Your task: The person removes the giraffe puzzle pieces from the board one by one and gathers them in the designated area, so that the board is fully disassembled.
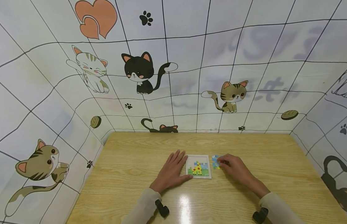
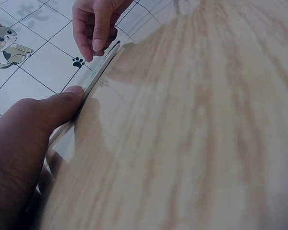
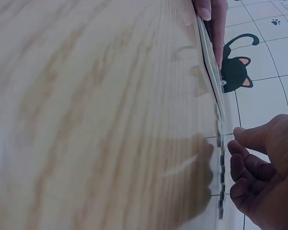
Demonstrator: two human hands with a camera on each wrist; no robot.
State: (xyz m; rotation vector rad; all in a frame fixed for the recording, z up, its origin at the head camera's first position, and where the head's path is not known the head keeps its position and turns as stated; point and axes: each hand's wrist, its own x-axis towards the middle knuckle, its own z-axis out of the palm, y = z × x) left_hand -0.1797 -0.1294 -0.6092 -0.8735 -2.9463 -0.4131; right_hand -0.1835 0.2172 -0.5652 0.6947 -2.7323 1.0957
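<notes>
A square puzzle board [image 1: 210,170] with a pale frame lies on the table, its partly filled picture showing a yellow giraffe on green. My left hand [image 1: 172,171] rests flat on its left side, fingers spread and straight; the thumb touches the lower left of the frame. Loose blue, green and yellow jigsaw pieces [image 1: 215,158] lie right of the board. Over them hovers my right hand [image 1: 236,168], fingers loosely bent. In the right wrist view, thumb and fingertips stand a little apart above the row of pieces [image 3: 222,177], with nothing visible between them.
The light wooden table [image 1: 128,161] carries the board and pieces. Behind it and at both sides rise pale walls [image 1: 184,81] with a grid and cartoon cats. A dark wrist camera [image 1: 162,208] sits on the left sleeve, another camera [image 1: 260,215] on the right.
</notes>
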